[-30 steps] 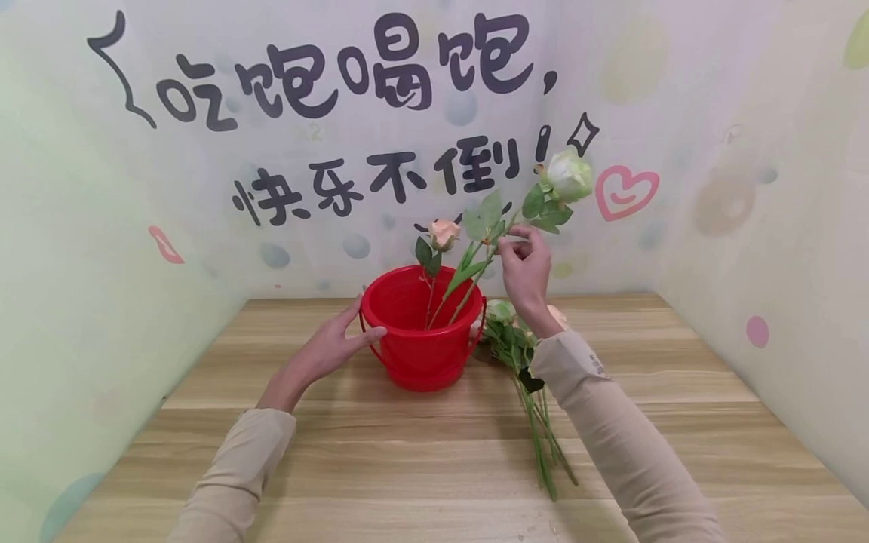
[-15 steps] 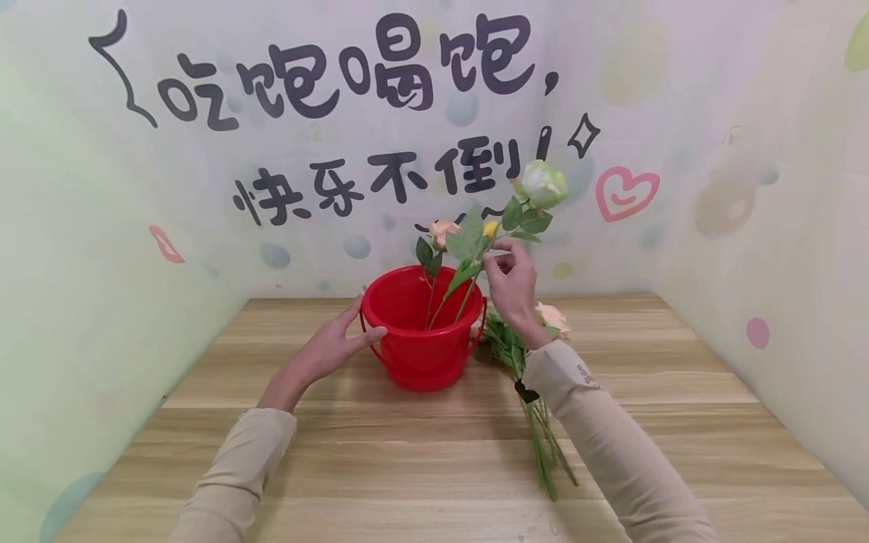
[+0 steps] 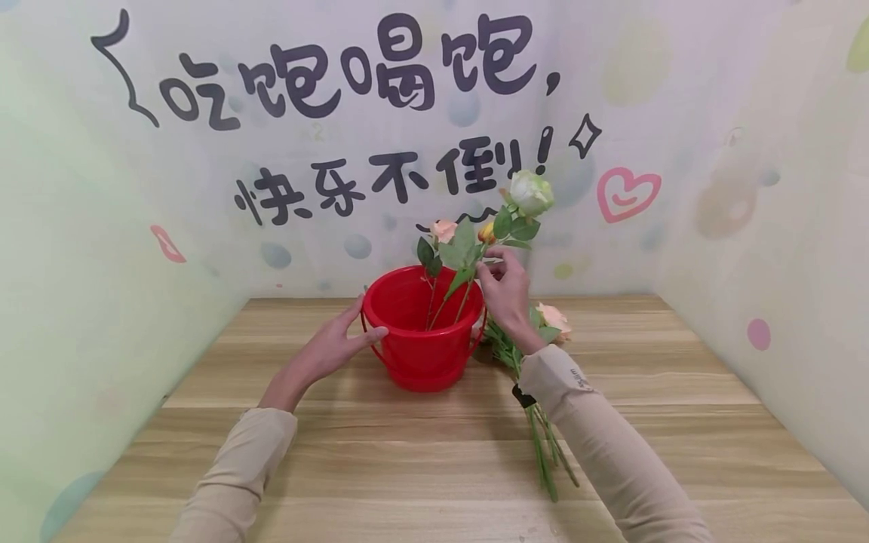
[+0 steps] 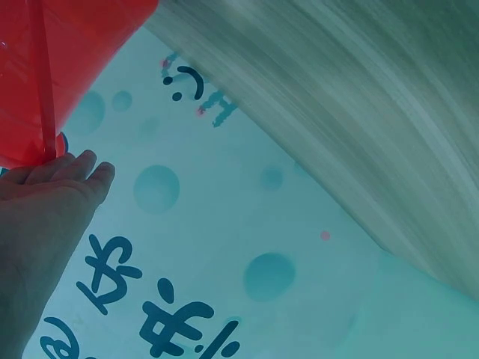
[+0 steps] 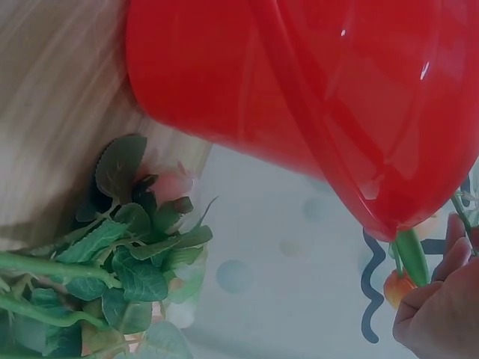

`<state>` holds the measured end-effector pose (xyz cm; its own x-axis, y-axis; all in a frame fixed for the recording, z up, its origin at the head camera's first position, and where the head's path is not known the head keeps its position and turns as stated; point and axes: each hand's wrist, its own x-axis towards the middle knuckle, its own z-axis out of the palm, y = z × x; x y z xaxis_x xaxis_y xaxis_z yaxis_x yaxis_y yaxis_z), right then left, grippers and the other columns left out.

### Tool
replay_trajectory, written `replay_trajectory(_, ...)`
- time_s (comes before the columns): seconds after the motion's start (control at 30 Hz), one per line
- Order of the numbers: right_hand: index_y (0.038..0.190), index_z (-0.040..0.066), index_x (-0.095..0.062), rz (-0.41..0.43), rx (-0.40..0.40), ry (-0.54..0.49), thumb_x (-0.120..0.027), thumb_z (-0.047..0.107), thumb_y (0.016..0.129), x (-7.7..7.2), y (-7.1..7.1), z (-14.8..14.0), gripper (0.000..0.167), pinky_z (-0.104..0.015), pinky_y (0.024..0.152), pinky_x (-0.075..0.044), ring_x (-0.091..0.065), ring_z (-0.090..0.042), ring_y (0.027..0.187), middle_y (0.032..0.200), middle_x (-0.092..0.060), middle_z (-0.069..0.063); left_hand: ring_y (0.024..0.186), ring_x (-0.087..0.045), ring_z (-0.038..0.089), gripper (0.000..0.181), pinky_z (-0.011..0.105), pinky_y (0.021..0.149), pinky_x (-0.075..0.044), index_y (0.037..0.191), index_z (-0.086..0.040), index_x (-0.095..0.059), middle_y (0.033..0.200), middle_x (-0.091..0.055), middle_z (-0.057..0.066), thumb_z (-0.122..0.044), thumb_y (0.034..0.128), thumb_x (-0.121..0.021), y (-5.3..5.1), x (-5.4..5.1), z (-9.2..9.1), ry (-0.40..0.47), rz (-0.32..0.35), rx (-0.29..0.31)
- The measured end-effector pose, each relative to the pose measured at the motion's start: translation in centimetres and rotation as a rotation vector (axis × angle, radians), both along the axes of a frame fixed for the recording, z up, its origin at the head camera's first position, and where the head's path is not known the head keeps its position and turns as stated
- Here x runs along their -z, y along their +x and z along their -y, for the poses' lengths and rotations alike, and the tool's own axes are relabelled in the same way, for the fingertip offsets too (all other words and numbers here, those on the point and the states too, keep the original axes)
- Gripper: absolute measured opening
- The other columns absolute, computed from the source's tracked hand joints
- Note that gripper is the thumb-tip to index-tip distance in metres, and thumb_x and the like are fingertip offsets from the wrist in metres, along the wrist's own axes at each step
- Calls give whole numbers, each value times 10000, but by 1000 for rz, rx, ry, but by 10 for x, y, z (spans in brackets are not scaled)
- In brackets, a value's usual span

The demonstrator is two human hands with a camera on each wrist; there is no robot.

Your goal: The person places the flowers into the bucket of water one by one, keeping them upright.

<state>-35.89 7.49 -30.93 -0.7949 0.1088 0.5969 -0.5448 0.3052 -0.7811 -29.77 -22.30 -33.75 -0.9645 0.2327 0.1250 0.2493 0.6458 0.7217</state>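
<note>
A red bucket (image 3: 424,360) with a handle stands upright on the table. My left hand (image 3: 327,348) rests against its left side, thumb and fingers extended; the left wrist view shows straight fingers (image 4: 71,168) touching the bucket. With thumb and fingertips, my right hand (image 3: 505,292) pinches the stem of a white-green rose (image 3: 532,194) above the bucket's right rim. That stem slants down into the bucket, its lower end hidden. A peach rose (image 3: 444,230) and an orange-yellow tulip (image 3: 486,231) also stand in the bucket. The tulip (image 5: 398,290) appears beside my right hand in the right wrist view.
More flowers (image 3: 504,348) lie on the wooden table (image 3: 380,467) right of the bucket, stems toward me, partly under my right forearm. A black band (image 3: 523,397) lies across their stems. A printed wall (image 3: 326,249) rises behind the table.
My right hand has moved left and down with the white-green rose, bringing it closer to the bucket. The tulip's bloom has come into view. My left hand and the bucket have stayed put.
</note>
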Motion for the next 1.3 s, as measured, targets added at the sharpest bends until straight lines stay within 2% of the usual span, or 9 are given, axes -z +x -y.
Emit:
replay_trajectory(0.33, 1195, -10, -642, 48, 29, 55, -644, 75, 1011, 1, 1, 3, 203, -266, 635, -498, -671, -297, 813, 930, -719, -199, 1511, -267, 423, 1002, 624, 1029, -475, 1676, -191, -165, 1686, -255, 135, -611, 926, -678, 0, 0, -1, -6, 0, -5)
replay_trajectory(0.4, 1182, -11, -648, 57, 37, 100, -647, 76, 1006, 2, 1, 3, 196, -294, 637, -511, -681, -304, 813, 928, -722, -200, 1510, -268, 424, 1003, 623, 1028, -477, 1677, -192, -163, 1686, -254, 135, -611, 925, -679, 0, 0, -1, -5, 4, -5)
replay_trajectory(0.57, 1061, -9, -744, 108, 55, 290, -674, 109, 976, 0, 3, 2, 161, -359, 663, -534, -677, -293, 816, 906, -726, -162, 1505, -274, 428, 998, 616, 1015, -490, 1678, -200, -157, 1684, -257, 139, -595, 929, -685, 1, 0, -1, 0, 10, -6)
replay_trajectory(0.67, 1015, -8, -776, 129, 49, 348, -675, 119, 968, 0, 5, 0, 169, -363, 664, -530, -666, -284, 815, 897, -724, -147, 1504, -278, 427, 1008, 617, 1016, -489, 1678, -206, -155, 1682, -264, 138, -615, 922, -681, 1, 1, -1, -2, 12, -10)
replay_trajectory(0.93, 1048, -43, -745, 150, 8, 274, -636, 118, 987, 2, 9, -17, 203, -297, 609, -494, -647, -292, 798, 915, -701, -180, 1501, -281, 423, 1003, 598, 995, -513, 1679, -222, -158, 1682, -262, 128, -602, 919, -692, 1, 0, -1, 2, 20, -14)
replay_trajectory(1.2, 1107, -43, -711, 278, 20, 222, -626, 164, 1021, 13, 12, -56, 240, -284, 680, -488, -648, -302, 885, 974, -707, -190, 1502, -271, 440, 1014, 624, 1012, -490, 1678, -199, -157, 1685, -249, 149, -638, 919, -666, 1, 0, -1, -16, 4, -7)
replay_trajectory(1.3, 1128, -60, -699, 320, 14, 218, -625, 165, 1029, 21, 12, -73, 257, -257, 661, -474, -661, -251, 865, 993, -728, -214, 1502, -275, 433, 1010, 621, 1008, -494, 1678, -207, -162, 1683, -256, 143, -633, 917, -672, 1, 0, -1, -9, 7, -7)
